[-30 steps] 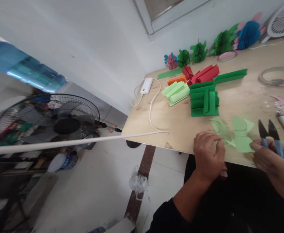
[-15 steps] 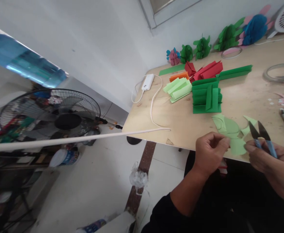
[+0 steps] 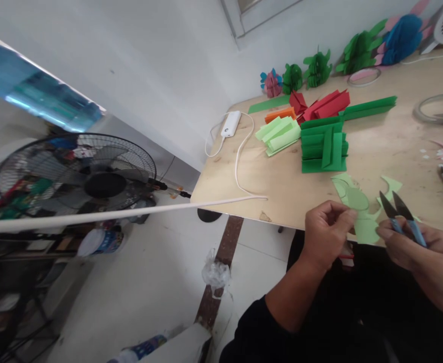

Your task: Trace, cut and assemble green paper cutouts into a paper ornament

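Note:
My left hand (image 3: 325, 232) is closed, with thumb and finger pinching the left edge of a light green paper piece (image 3: 367, 231) at the table's front edge. My right hand (image 3: 429, 252) grips scissors (image 3: 402, 217) with dark blades pointing up and parted; its fingertips are at the paper's right side. Just beyond lie light green paper scraps (image 3: 391, 186) and a rounded cut piece (image 3: 357, 199). Past them stands a dark green folded paper stack (image 3: 323, 148).
Red folded paper (image 3: 327, 107), light green folded strips (image 3: 279, 133) and a white power adapter (image 3: 231, 123) lie on the table (image 3: 229, 176). Paper figures, including a blue one (image 3: 402, 40), line the wall. A white cable (image 3: 130, 213) crosses leftward. A black fan (image 3: 104, 184) stands left.
The pinched green paper has shifted slightly left and turned a little between my hands. My right hand and the scissors have moved slightly left; the blades stay apart.

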